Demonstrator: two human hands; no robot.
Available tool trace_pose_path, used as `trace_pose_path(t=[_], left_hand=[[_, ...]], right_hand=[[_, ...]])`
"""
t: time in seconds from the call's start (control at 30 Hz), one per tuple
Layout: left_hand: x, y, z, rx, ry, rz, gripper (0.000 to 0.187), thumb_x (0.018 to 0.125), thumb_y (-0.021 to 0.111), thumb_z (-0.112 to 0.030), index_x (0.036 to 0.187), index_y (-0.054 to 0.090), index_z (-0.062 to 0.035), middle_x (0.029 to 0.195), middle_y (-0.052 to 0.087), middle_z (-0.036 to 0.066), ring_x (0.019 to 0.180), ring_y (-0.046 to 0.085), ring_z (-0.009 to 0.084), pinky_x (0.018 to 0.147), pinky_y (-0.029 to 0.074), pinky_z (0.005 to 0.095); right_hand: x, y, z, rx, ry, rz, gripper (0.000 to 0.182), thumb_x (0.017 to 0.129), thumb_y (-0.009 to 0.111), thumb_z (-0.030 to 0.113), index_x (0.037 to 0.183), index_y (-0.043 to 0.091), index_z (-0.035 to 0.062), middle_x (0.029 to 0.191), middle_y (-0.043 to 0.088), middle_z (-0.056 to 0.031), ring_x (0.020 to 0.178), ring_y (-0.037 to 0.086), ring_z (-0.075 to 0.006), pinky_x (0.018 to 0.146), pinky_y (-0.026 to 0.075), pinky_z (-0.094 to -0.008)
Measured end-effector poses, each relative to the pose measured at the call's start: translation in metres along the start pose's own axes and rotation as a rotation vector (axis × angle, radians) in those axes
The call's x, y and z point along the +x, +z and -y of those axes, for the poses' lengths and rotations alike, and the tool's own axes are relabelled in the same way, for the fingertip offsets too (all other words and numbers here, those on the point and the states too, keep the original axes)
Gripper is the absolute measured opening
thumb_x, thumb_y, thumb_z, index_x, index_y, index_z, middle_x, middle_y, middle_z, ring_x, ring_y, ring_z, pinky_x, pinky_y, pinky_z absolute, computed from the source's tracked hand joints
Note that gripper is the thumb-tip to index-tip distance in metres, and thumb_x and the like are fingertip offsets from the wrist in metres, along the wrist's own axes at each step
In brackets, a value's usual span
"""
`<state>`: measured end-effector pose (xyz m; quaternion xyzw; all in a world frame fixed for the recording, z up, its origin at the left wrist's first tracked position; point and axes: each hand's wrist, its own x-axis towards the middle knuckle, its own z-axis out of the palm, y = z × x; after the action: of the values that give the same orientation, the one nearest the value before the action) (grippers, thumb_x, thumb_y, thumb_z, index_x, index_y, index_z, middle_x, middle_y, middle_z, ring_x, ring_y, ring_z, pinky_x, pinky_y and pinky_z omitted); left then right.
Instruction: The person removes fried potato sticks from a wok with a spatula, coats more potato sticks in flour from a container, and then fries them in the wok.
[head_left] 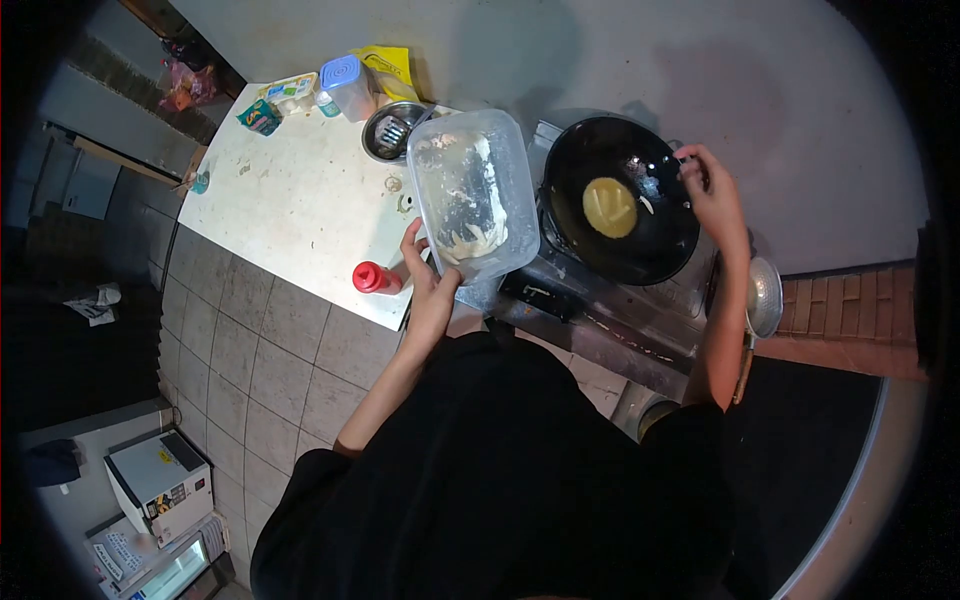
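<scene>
Our left hand [432, 300] has a closed grip on the tub [527, 205] at its 7 o'clock corner, thumb by the near rim and fingers along the side. The hold is one-sided, so the tub could tip or twist if its far end dips, spilling the pale strips [474, 243] at its 6 o'clock end.

The tub sits at 9 o'clock of the wok [640, 252], very near its rim; a small swing could knock the wok and slosh the oil [604, 222], where a few strips lie. One more strip [647, 205] clings to the wall at 3 o'clock of the oil; it could scorch there or slide in and splash.

Our right hand [715, 195] is at the wok's 2 o'clock rim, fingers bunched; we cannot tell if that grip pinches anything or touches the metal. If the wok is hot, a slip could burn those fingers.

On the worktop [300, 200], the red bottle [370, 278] stands near the edge at 8 o'clock of the tub, where our left forearm could brush it off.
</scene>
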<state>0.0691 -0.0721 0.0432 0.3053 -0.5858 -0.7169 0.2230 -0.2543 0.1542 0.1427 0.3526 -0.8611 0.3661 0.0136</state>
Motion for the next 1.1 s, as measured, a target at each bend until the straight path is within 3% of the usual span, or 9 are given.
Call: trace_pose_path(t=[0.07,0.1,0.17,0.47,0.6,0.67,0.83,0.97,1.1], left_hand=[[0.003,0.000,-0.004,0.010,-0.001,0.017,0.087,0.078,0.047,0.000,0.153,0.006,-0.0167,0.146,0.025,0.020,0.127,0.043,0.0314,0.091,0.048,0.0339],[0.004,0.000,-0.006,0.007,-0.002,0.029,0.087,0.078,0.046,-0.001,0.153,0.006,-0.0167,0.146,0.025,0.020,0.127,0.044,0.0314,0.091,0.048,0.0340],[0.006,-0.001,-0.008,0.008,-0.004,0.050,0.086,0.078,0.046,-0.001,0.153,0.007,-0.0166,0.146,0.025,0.021,0.126,0.044,0.0315,0.091,0.048,0.0341],[0.012,-0.007,0.003,-0.042,-0.019,0.044,0.088,0.077,0.048,0.001,0.153,0.007,-0.0184,0.147,0.024,0.020,0.121,0.048,0.0300,0.084,0.049,0.0313],[0.015,-0.013,0.014,0.008,0.000,0.035,0.088,0.077,0.048,0.001,0.153,0.007,-0.0189,0.147,0.023,0.020,0.121,0.048,0.0306,0.084,0.049,0.0308],[0.017,-0.013,0.015,0.031,0.013,0.030,0.088,0.077,0.048,0.001,0.153,0.007,-0.0186,0.147,0.023,0.021,0.121,0.048,0.0308,0.084,0.049,0.0307],[0.020,-0.011,0.012,0.004,0.040,0.047,0.088,0.077,0.048,0.000,0.153,0.007,-0.0173,0.146,0.025,0.020,0.119,0.049,0.0298,0.082,0.049,0.0302],[0.019,-0.010,0.002,0.010,0.012,0.059,0.088,0.077,0.048,-0.001,0.153,0.007,-0.0169,0.145,0.026,0.021,0.119,0.049,0.0299,0.082,0.049,0.0304],[0.016,-0.006,-0.010,0.032,0.023,0.061,0.088,0.077,0.048,-0.002,0.153,0.007,-0.0150,0.145,0.026,0.021,0.122,0.047,0.0300,0.087,0.048,0.0310]], right_hand=[[-0.005,0.020,-0.014,-0.028,0.043,0.043,0.016,0.091,0.054,0.006,0.103,0.065,0.0044,0.070,0.056,-0.0126,0.061,0.053,-0.0210,0.063,0.043,-0.0337],[-0.005,0.028,-0.021,-0.113,0.053,0.041,0.019,0.088,0.053,0.002,0.097,0.069,0.0026,0.076,0.063,-0.0196,0.072,0.063,-0.0314,0.071,0.049,-0.0397],[-0.005,0.061,-0.095,-0.357,-0.069,0.037,0.021,0.083,0.053,0.000,0.094,0.070,0.0014,0.087,0.066,-0.0248,0.089,0.066,-0.0395,0.081,0.051,-0.0468],[-0.010,0.107,-0.160,-0.593,0.184,0.218,0.017,0.077,0.060,0.004,0.090,0.070,0.0001,0.108,0.063,-0.0277,0.099,0.063,-0.0477,0.090,0.051,-0.0516],[-0.005,0.102,-0.164,-0.504,0.167,0.233,0.017,0.078,0.060,0.005,0.090,0.070,-0.0009,0.107,0.063,-0.0280,0.100,0.063,-0.0479,0.090,0.051,-0.0517],[-0.004,0.101,-0.167,-0.589,0.167,0.133,0.014,0.075,0.058,0.001,0.079,0.071,0.0028,0.092,0.064,-0.0261,0.095,0.063,-0.0418,0.088,0.050,-0.0485],[-0.005,0.110,-0.181,-0.534,0.061,0.135,0.015,0.077,0.058,0.002,0.082,0.072,0.0036,0.090,0.063,-0.0252,0.089,0.063,-0.0406,0.085,0.051,-0.0476],[-0.002,0.075,-0.090,-0.319,0.074,0.089,0.015,0.088,0.058,0.010,0.092,0.068,0.0001,0.093,0.060,-0.0257,0.089,0.064,-0.0415,0.082,0.051,-0.0466],[-0.019,0.038,0.057,0.010,-0.090,0.161,0.014,0.094,0.055,0.010,0.092,0.066,0.0030,0.086,0.057,-0.0164,0.071,0.057,-0.0315,0.066,0.047,-0.0363]])
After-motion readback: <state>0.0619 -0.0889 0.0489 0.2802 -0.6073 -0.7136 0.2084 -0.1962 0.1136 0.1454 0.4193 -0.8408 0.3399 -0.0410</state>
